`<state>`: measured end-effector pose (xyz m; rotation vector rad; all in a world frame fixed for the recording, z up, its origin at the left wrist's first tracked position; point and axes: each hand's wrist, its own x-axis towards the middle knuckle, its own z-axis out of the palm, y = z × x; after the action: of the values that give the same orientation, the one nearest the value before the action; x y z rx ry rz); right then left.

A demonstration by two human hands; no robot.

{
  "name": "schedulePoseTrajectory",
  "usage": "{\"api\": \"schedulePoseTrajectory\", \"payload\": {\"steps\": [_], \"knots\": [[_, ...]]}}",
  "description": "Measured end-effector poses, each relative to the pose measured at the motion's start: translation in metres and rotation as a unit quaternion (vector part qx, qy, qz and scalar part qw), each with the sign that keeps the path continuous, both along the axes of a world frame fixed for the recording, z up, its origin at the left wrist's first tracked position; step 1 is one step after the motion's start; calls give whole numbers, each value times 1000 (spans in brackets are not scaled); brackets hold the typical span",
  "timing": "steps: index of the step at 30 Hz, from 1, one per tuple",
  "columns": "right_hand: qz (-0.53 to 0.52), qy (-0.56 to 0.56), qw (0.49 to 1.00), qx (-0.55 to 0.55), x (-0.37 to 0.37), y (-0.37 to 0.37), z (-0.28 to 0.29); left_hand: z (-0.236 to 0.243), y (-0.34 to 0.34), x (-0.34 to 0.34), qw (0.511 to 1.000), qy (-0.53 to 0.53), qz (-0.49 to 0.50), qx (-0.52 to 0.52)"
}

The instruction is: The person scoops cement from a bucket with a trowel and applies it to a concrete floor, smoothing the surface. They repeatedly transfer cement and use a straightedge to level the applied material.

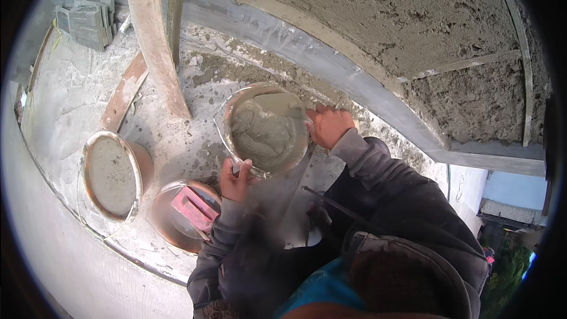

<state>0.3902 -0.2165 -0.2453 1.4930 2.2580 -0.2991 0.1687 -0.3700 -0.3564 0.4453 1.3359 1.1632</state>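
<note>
A bucket [225, 119] of wet grey mortar [260, 136] stands in front of me, its contents smeared and heaped in soft folds. At the near left of its rim, my left hand [235, 181] is closed on the edge, thumb on top. My right hand [331, 125] is closed round the handle of a trowel [276, 104] at the bucket's right side. The trowel's flat blade lies in the mortar near the far rim, partly coated grey. My fingers hide most of its handle.
Left of me stand a bucket of grey mix [111, 177] and a bucket with a pink float [195, 208] across it. Wooden boards [155, 41] lean beyond, near stacked grey tiles [88, 22]. A mortar-coated wall [378, 12] rises at right above a grey ledge [283, 32].
</note>
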Motion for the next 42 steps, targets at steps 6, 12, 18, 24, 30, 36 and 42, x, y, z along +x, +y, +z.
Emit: {"api": "schedulePoseTrajectory", "payload": {"steps": [6,12,18,24,30,36,42], "knots": [[83,79,993,-10,9,-22,21,8,1,-3,1000,3,21,-7],[-58,86,989,-104,25,-26,-65,2,10,17,1000,22,-8,-4],[-17,152,987,-54,22,-29,-24,-5,8,2,1000,4,3,5],[63,77,993,62,25,-1,-15,2,19,-2,1000,-2,-10,7],[76,88,993,7,15,-16,-12,1,21,0,1000,-10,12,10],[78,29,992,98,17,-18,-56,5,16,7,1000,-3,2,6],[-31,66,996,53,26,-5,-3,9,15,7,1000,-15,-3,-4]]}}
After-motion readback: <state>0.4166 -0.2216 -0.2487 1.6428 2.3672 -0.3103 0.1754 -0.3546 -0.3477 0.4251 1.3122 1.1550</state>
